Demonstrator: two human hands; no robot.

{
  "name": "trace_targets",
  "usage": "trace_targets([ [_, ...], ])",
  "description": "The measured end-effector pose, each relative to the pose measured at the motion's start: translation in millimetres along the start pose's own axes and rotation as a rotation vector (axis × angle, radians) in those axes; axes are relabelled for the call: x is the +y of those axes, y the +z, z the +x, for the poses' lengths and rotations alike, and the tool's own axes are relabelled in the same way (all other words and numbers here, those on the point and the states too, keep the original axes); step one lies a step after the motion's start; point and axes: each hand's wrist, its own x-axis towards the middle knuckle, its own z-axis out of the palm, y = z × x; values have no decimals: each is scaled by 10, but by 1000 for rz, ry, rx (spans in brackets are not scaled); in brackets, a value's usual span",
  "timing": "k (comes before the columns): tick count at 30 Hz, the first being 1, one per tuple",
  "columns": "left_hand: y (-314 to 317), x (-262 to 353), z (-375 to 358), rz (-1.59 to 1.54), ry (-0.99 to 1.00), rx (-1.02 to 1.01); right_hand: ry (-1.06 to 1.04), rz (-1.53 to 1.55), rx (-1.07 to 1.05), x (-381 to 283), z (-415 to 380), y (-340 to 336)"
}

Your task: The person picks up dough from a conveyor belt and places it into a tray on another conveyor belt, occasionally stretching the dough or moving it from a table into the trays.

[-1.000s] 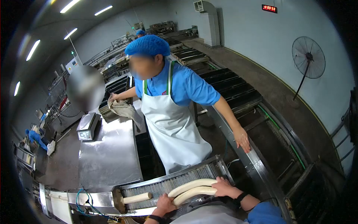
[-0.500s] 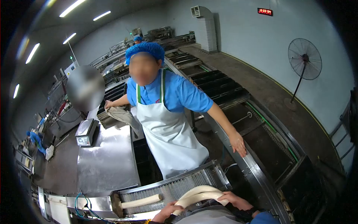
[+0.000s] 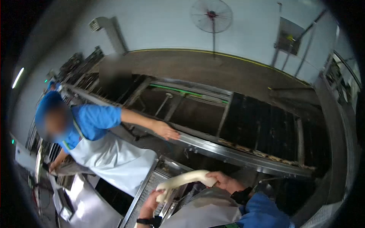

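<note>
A thick, pale dough rope [image 3: 186, 178] arches between my two hands in front of my apron. My left hand [image 3: 151, 200] is closed around its lower left end, above the edge of the mesh conveyor [image 3: 149, 186]. On the other end, my right hand [image 3: 227, 182] grips with fingers curled over the dough. The dough sags slightly at both ends and is raised off the belt. Part of its left end is covered by my fingers.
A co-worker in a white apron [image 3: 110, 157] stands across the conveyor, one hand resting on the long metal rail [image 3: 205, 144]. A steel table [image 3: 91, 209] is at lower left. Dark trays [image 3: 262, 125] line the track beyond; a standing fan [image 3: 211, 16] is by the wall.
My view has swung right, and my hands have turned with the dough rope toward the rail. The dough piece lying on the conveyor has left view. Both hands keep their hold.
</note>
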Motion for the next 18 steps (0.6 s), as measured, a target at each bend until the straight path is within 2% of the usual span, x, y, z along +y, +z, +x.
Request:
trace_targets([
  [3, 758, 525, 523, 204, 30, -233, -280, 355, 104, -6, -452, -409],
  [4, 1154, 763, 589, 194, 94, -380, -553, 190, 192, -16, -835, -314],
  [5, 1565, 981, 590, 176, 157, -526, -614, 366, 224, -146, -1136, -178],
  [6, 1917, 1096, 617, 121, 232, -698, -727, 720, -130, -56, -1079, -484],
  [7, 2237, 1195, 597, 58, 309, -872, -782, 937, 12, -136, -1281, -332],
  [9, 2735, 1461, 262, -20, 404, -1110, -1046, 1101, 54, -258, -1385, -392],
  [11, 2810, 1470, 293, 105, 454, -1151, -1188, 1028, 79, -338, -1385, -594],
  [13, 2724, 1405, 366, 234, 506, -1179, -1125, 1062, 114, -429, -1393, -822],
  [15, 2306, 1059, 522, 436, 341, -945, -1039, 978, 293, -461, -1384, -952],
  [16, 2102, 875, 552, 528, 373, -815, -1038, 980, 287, -457, -1353, -1049],
  [18, 1543, 522, 620, 719, 384, -547, -1050, 931, 424, -505, -1189, -1179],
])
